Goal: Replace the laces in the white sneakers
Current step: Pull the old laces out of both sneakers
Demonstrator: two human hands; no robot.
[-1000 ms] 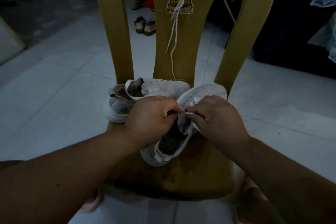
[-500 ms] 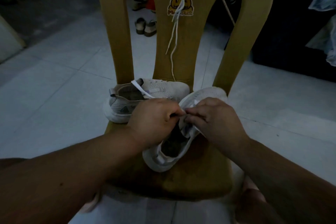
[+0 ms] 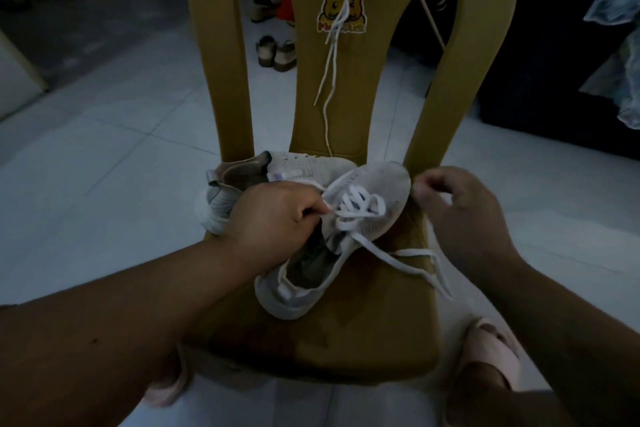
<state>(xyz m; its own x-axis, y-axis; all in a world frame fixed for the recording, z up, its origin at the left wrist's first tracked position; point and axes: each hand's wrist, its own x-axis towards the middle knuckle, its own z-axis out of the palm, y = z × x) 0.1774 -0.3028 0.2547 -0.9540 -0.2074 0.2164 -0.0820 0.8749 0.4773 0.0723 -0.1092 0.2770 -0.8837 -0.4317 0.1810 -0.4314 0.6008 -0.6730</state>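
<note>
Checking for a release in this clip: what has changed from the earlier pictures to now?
The right hand let go of the flat white lace and drew off rightward; the lace's ends now trail across the seat of the mustard plastic chair. The left hand keeps its grip on the white knit sneaker; the second white sneaker stayed put.

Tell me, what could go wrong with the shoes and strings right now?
1. The lace trails loose across the chair seat, and only the left hand pinches it. A tug might slip it back out of the near sneaker.
2. The far sneaker sits right at the seat's edge, so an arm could knock it off.
</note>
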